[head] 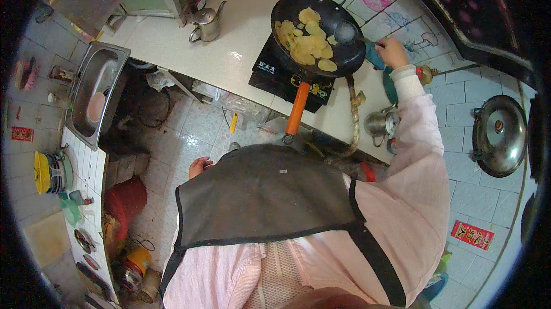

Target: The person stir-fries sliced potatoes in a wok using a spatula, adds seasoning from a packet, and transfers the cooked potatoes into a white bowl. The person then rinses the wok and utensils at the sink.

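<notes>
A black wok (286, 10) with an orange handle (297, 109) sits on a black portable cooktop (269, 70). Sliced yellow food, looking like potato, is heaped in the wok's left and middle. A metal ladle (345, 32) rests its bowl at the wok's right side. My right hand (392, 52) is beyond the right rim, fingers closed at what seems to be the ladle's handle end; the grip is partly unclear. Just below it is a blue item (374, 57). My left hand (200, 166) hangs low beside the apron (267, 197), partly hidden by it, touching nothing visible.
A metal kettle (205, 25) stands on the white counter (172, 38). A metal cup (381, 122) and a hose (354, 111) lie right of the cooktop. A steel sink (82, 72) is at the left; a pan lid (500, 136) hangs on the right wall.
</notes>
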Available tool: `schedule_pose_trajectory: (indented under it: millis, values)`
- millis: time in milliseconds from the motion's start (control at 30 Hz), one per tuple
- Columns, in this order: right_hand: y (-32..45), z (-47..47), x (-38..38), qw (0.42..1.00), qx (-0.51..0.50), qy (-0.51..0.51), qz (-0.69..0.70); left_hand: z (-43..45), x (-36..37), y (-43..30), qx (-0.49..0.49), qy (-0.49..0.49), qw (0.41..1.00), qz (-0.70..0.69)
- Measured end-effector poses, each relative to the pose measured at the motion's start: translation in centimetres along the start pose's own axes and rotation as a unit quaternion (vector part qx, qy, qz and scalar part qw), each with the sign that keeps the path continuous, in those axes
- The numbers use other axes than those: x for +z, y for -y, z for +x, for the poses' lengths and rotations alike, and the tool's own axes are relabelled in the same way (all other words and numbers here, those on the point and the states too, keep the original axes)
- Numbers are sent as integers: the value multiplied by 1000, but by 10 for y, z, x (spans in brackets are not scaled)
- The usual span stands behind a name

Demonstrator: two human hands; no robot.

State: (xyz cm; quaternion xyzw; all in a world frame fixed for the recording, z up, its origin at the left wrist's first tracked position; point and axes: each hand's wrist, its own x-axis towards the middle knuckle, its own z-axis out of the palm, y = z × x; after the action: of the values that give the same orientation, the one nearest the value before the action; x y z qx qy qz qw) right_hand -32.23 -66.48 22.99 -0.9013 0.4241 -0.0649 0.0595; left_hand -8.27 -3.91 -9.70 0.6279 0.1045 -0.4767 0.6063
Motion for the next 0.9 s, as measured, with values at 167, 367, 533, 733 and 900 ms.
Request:
schedule_pose_trajectory:
  millis: [167,367,533,733,900]
  values:
    - [-4,19,44,862,236,212,395,-20,6,-10,63,0,997,48]
    - [44,-6,15,890,107,189,401,-13,-7,-3,-5,-7,1000,-11]
    - [-23,6,-33,993,-87,42,73,-10,-4,-1,58,26,994,92]
    - [8,17,-60,901,200,336,190,-6,8,-16,-25,-6,1000,17]
    - [30,9,18,744,280,342,502,-2,1,1,-22,-12,1000,-14]
